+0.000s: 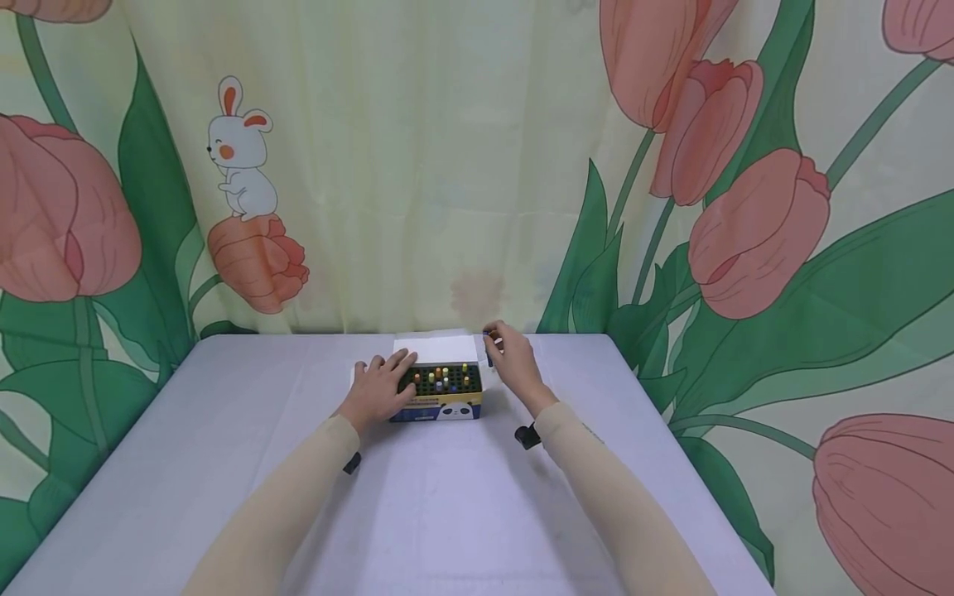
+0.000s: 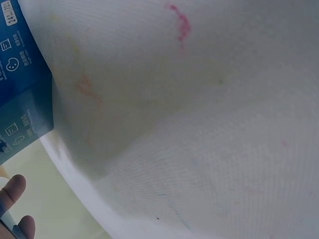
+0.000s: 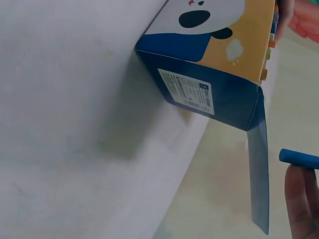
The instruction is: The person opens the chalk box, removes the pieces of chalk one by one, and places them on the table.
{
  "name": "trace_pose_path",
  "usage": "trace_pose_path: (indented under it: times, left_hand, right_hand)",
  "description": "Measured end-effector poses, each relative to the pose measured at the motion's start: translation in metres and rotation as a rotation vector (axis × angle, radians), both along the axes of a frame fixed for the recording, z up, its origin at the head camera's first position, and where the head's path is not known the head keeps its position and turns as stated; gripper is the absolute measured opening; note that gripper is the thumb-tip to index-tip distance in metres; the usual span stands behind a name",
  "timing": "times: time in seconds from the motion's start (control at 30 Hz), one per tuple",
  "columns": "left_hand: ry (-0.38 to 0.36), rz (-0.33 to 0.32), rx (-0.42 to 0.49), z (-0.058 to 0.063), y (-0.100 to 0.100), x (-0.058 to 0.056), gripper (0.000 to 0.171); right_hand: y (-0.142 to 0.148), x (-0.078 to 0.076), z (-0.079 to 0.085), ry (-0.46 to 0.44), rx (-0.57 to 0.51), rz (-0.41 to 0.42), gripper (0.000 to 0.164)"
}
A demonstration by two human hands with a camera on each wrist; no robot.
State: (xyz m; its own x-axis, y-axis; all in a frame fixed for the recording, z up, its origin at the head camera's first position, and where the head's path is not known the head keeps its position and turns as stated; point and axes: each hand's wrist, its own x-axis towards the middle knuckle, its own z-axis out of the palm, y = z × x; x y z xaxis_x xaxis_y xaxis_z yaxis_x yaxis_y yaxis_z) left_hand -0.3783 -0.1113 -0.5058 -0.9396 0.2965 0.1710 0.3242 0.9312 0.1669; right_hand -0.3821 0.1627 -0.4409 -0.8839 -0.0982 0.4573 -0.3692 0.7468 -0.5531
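An open cardboard box (image 1: 436, 410) with a panda on its front stands on the table. Its black tray (image 1: 408, 382) has rows of holes, and several coloured crayons (image 1: 440, 374) stick up from it. My left hand (image 1: 378, 391) rests with spread fingers over the left end of the box. Just right of the box, my right hand (image 1: 514, 358) pinches a blue crayon (image 3: 299, 158) between thumb and fingers, above the level of the tray. In the right wrist view the blunt end of that crayon points toward the box's raised side flap (image 3: 258, 184).
The box's white lid (image 1: 440, 346) is folded back behind it. A white cloth with faint colour smudges covers the table (image 1: 462, 513). Behind the table's far edge hangs a curtain (image 1: 417, 207) printed with tulips and a rabbit.
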Motion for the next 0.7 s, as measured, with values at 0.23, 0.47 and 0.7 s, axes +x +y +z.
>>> trace_pose_path:
  times: [0.23,0.47,0.7]
  left_hand:
    - [0.012,-0.008,0.024,0.001,0.000,0.001,0.070]
    - [0.010,-0.009,0.015,0.001,-0.001,0.001,0.071]
    - [-0.006,-0.004,0.014,0.002,0.001,0.002,0.071]
  right_hand:
    - [0.007,-0.001,0.006,0.053,-0.010,-0.006,0.021]
    - [0.014,-0.003,0.007,0.058,0.005,-0.028,0.021]
    - [0.025,-0.005,0.004,0.080,-0.010,-0.048,0.022]
